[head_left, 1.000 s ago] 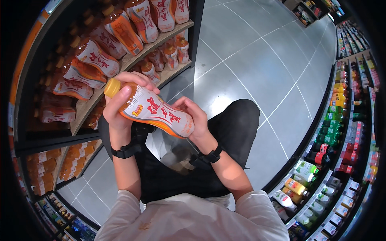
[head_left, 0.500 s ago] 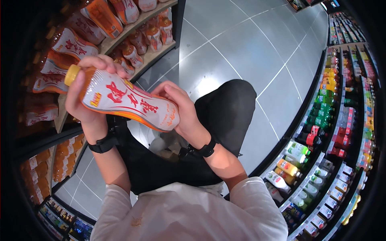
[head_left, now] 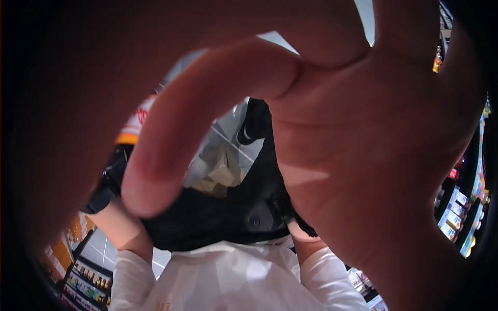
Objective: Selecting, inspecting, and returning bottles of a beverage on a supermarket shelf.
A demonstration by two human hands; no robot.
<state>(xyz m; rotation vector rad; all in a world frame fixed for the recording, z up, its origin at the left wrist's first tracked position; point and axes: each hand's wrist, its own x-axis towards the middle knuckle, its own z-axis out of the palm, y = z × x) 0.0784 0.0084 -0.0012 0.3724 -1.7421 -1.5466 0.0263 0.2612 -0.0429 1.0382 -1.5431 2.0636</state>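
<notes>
What shows of the bottle [head_left: 136, 122], above the left end of the black trousers [head_left: 207, 220], is a scrap of white label with part of some red lettering and an orange band beneath; too little is exposed to read. The packages on the shelf [head_left: 454, 212] right of the trousers also carry print, too small to make out. The orange band runs nearly level, but cap and base are both covered, so which way the bottle points and how its long axis lies cannot be told. Half a second ago it lay fully exposed, yellow cap to the upper left, between two hands; now a large hand [head_left: 363, 124], apparently another person's, looms close to the lens above the trousers, palm showing, fingers spread apart, one finger [head_left: 163, 155] curled down in front of the bottle. The left forearm [head_left: 122, 223] and right forearm [head_left: 306, 236], both with black straps, flank the trousers, while the wearer's left hand and right hand are covered, and whether their fingers grip anything cannot be told. A brown box-like thing [head_left: 226, 171] sits just beyond the trousers.
</notes>
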